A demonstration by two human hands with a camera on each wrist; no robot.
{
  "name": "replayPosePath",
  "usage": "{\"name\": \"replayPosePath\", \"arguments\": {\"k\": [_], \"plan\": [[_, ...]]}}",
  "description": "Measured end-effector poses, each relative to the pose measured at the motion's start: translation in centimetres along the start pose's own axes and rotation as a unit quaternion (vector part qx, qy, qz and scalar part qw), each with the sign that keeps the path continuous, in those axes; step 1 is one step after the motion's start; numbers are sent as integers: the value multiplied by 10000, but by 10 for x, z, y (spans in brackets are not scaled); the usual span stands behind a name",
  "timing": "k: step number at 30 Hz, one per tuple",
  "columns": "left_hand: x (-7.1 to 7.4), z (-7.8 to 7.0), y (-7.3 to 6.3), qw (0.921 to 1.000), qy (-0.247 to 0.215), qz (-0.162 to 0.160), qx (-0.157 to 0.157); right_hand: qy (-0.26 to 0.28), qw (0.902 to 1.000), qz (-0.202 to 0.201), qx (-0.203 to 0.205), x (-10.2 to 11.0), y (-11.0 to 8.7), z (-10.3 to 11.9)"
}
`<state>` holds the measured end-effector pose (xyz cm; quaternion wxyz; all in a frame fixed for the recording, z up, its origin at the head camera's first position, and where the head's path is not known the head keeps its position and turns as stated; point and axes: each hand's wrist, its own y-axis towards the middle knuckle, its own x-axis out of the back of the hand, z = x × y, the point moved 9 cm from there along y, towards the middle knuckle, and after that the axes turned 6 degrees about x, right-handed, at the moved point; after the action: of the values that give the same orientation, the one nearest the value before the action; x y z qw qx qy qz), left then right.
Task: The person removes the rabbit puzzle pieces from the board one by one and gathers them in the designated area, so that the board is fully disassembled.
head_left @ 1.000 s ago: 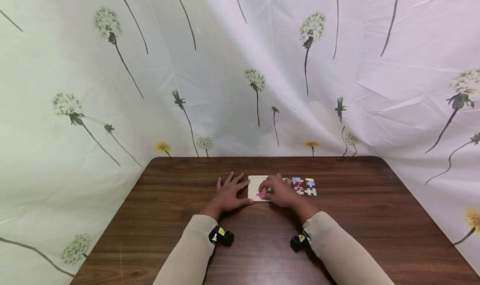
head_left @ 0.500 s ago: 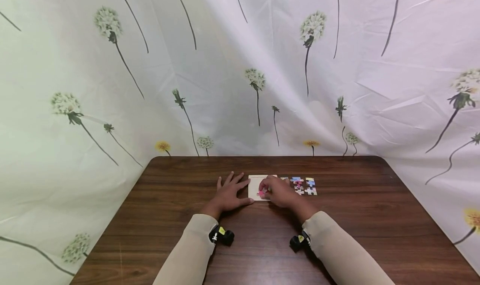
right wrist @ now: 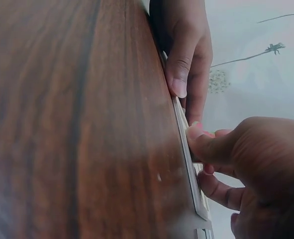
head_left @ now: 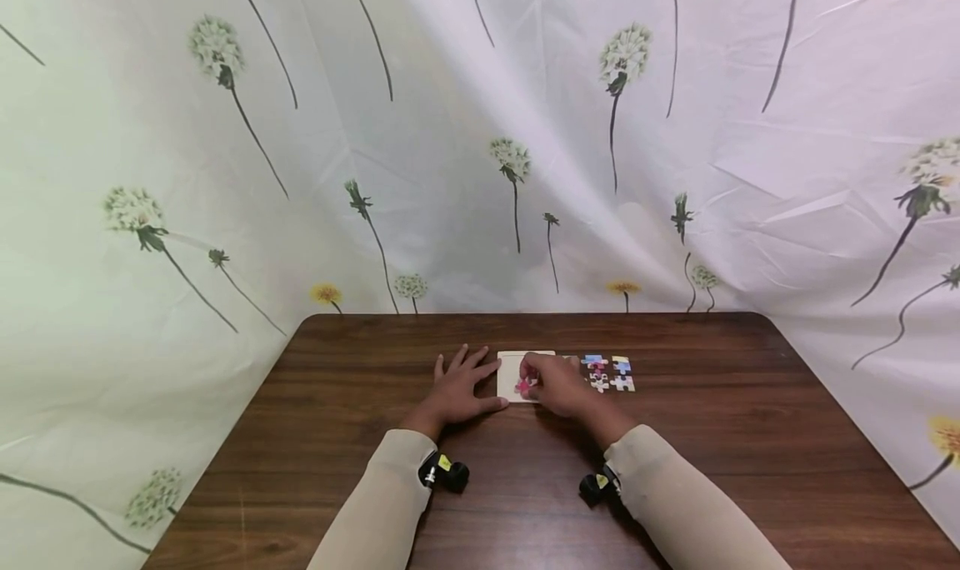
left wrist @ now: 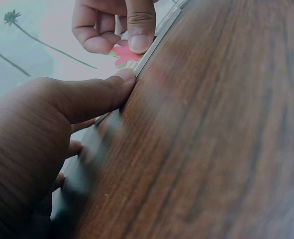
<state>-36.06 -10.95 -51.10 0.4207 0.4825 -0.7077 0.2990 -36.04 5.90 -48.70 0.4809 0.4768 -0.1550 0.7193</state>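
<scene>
A pale rectangular puzzle tray [head_left: 507, 368] lies flat near the far side of the table. My left hand [head_left: 455, 392] is spread beside it, with thumb and index fingertip touching its left edge; the left wrist view shows the thumb [left wrist: 99, 97] straight against the tray's near edge. Over the tray, my right hand [head_left: 564, 385] pinches a pink jigsaw piece [head_left: 523, 386] between thumb and fingers. In the left wrist view that pink piece [left wrist: 124, 56] sits just under the right thumb tip. Whether it lies fully flat on the tray cannot be told. The right hand hides the tray's right part.
Several loose jigsaw pieces [head_left: 622, 374] lie in small groups right of the tray, some partly behind the right hand. The brown wooden table [head_left: 495, 503] ends at a far edge, against a hanging cloth [head_left: 450, 220] printed with dandelions.
The right hand's raised fingers have come down slightly, uncovering the tray's far right corner. The pink piece has barely shifted. My left hand stays in place.
</scene>
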Motion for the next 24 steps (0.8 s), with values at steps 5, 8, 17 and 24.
{"name": "replayPosePath", "arguments": {"k": [5, 8, 17, 24], "plan": [[0, 1, 1, 10000, 16, -48, -53, 256, 9997, -55, -1, 4, 0, 0], [0, 1, 1, 10000, 13, -31, -45, 675, 9976, -107, -93, 7, -1, -1], [-3, 4, 3, 10000, 68, -10, 64, 1458, 9887, -338, 126, 25, -11, -6], [-2, 2, 1, 10000, 37, -22, -48, 1490, 9865, -672, 52, 48, -31, -28]]}}
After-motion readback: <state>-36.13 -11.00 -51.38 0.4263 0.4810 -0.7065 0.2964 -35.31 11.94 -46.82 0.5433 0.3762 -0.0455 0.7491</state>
